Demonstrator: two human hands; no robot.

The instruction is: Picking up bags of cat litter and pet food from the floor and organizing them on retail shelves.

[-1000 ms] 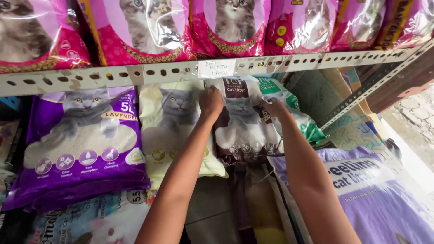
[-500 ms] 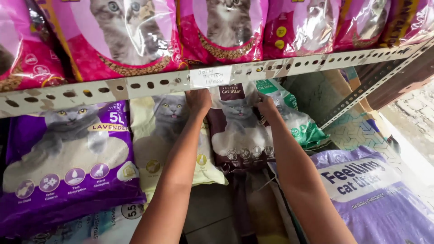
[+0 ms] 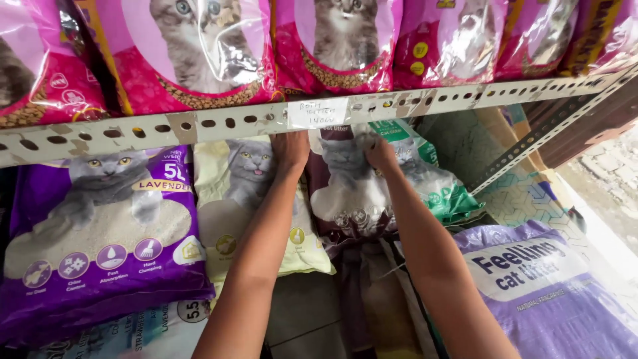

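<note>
A perforated metal shelf [image 3: 199,126] runs across the scene, carrying a row of pink cat-food bags [image 3: 199,60]. Below it, cat-litter bags stand side by side: purple [image 3: 100,233] at left, pale yellow [image 3: 229,199], dark maroon [image 3: 349,193] farther right.

Along the top of the frame a row of glossy pink plastic bags with cat pictures [image 3: 199,53] stood on the perforated metal shelf edge, and a small white paper label [image 3: 318,114] was stuck to that edge near the middle. Below it, at left, lay a large purple bag with a grey cat picture [image 3: 100,233]. Just beside it, centre-left, stood a pale yellow bag with a grey cat [image 3: 249,199]. At the centre stood a dark maroon bag with a white panel [image 3: 349,193], and a green and white bag [image 3: 438,186] showed behind it to the right. At lower right lay a lilac woven sack with a white label patch [image 3: 551,292].
</note>
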